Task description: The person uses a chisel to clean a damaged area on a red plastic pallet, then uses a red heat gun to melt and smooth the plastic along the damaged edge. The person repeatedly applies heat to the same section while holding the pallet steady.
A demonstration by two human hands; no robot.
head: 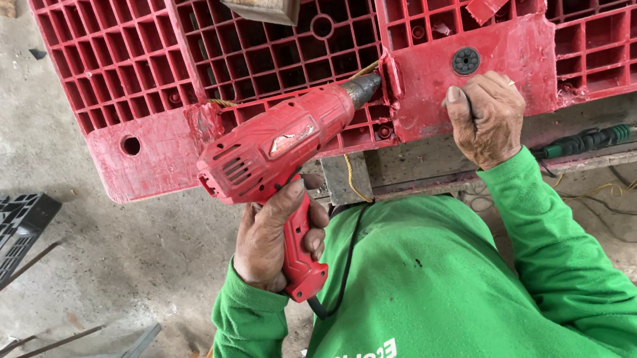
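Red electric drill [283,147] gripped in the left hand [273,236], its nose set against a crack in a red plastic pallet [144,55].

The left hand was closed round the drill's handle; the drill's long axis ran up and away to the right of that hand, ending at the broken seam. The right hand [485,120], the nearer to the seam, was clenched on the pallet edge just beyond the nose. The bit itself was hidden, and the cord [345,268] vanished against the green sleeve [559,255].
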